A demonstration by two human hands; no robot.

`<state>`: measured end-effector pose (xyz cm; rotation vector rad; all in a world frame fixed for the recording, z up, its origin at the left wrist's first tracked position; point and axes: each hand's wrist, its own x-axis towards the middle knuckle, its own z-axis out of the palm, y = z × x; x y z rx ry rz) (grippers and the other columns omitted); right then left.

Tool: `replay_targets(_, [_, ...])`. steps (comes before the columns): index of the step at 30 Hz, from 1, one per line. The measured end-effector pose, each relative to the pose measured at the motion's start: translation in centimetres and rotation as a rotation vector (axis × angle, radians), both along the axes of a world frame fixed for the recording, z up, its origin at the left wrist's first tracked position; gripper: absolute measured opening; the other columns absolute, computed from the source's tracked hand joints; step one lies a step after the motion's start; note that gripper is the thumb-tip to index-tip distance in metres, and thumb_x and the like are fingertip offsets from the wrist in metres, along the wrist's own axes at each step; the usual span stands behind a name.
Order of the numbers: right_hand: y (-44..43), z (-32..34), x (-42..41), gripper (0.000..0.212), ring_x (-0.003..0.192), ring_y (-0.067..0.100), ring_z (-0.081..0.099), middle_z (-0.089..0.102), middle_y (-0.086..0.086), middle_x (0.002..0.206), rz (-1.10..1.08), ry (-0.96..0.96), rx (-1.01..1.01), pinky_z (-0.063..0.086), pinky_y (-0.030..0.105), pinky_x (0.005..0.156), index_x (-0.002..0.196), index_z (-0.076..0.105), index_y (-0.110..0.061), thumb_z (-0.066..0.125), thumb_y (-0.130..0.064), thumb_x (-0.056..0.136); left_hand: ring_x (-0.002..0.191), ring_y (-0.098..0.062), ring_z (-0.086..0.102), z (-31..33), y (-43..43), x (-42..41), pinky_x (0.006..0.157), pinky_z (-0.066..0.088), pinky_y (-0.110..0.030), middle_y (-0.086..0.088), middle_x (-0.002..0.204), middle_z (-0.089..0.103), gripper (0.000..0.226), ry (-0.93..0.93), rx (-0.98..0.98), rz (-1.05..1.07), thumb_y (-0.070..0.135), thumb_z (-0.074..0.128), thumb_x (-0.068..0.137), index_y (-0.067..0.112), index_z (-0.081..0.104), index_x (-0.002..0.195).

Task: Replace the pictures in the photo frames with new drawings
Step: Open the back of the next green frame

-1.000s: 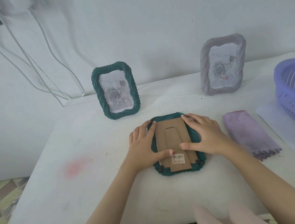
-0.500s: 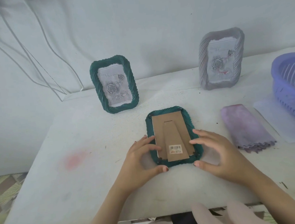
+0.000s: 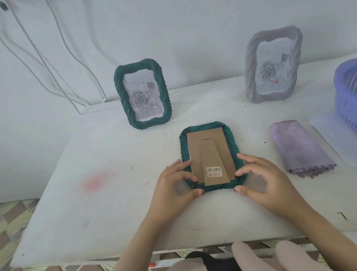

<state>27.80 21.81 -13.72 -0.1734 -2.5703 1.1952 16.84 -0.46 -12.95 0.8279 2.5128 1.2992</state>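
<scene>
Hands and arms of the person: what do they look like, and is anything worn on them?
Both forearms are bare up to the picture's edge, no sleeves in view. The left hand and right hand wear no gloves, rings or watch that I can see. The thumbnails carry dark polish.

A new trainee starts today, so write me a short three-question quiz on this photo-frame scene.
1. True or false: the lying green frame shows its cardboard back.
2. How many frames stand upright at the back of the table? A one, B two, C three.
3. Fill in: the purple cloth lies to the ___ of the lying green frame.

Key: 1 true. 2 B: the standing green frame and the grey frame. 3 right.
</scene>
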Motion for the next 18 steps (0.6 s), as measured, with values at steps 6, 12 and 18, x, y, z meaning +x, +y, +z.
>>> replay_targets(6, [0.36, -0.14, -0.37, 0.026, 0.117, -0.004, 0.043, 0.040, -0.031, 0.129, 0.041, -0.016, 0.053, 0.028, 0.025, 0.097, 0.085, 0.060, -0.037, 0.062, -0.053, 0.065, 0.129, -0.003, 0.033, -0.30, 0.14, -0.15, 0.104, 0.022, -0.019, 0.030, 0.123, 0.045, 0.020, 0.038, -0.018, -0.027, 0.041, 0.075, 0.061, 0.034, 0.068, 0.078])
replay_targets(12, [0.39, -0.24, -0.43, 0.023, 0.114, 0.005, 0.045, 0.044, -0.024, 0.127, 0.073, -0.024, 0.114, 0.028, 0.030, 0.095, 0.086, 0.055, -0.039, 0.055, -0.055, 0.070, 0.126, -0.004, 0.036, -0.45, 0.25, -0.13, 0.105, 0.025, -0.026, 0.033, 0.124, 0.040, 0.032, 0.084, -0.012, -0.055, 0.054, 0.062, 0.061, 0.036, 0.064, 0.088])
replay_targets(18, [0.18, -0.08, -0.30, 0.016, 0.111, 0.008, 0.045, 0.042, -0.026, 0.127, 0.096, -0.017, 0.165, 0.027, 0.031, 0.094, 0.084, 0.054, -0.038, 0.051, -0.052, 0.076, 0.127, -0.007, 0.036, -0.57, 0.23, -0.15, 0.107, 0.025, -0.031, 0.034, 0.125, 0.038, 0.026, 0.105, -0.031, -0.062, 0.053, 0.061, 0.064, 0.038, 0.064, 0.085])
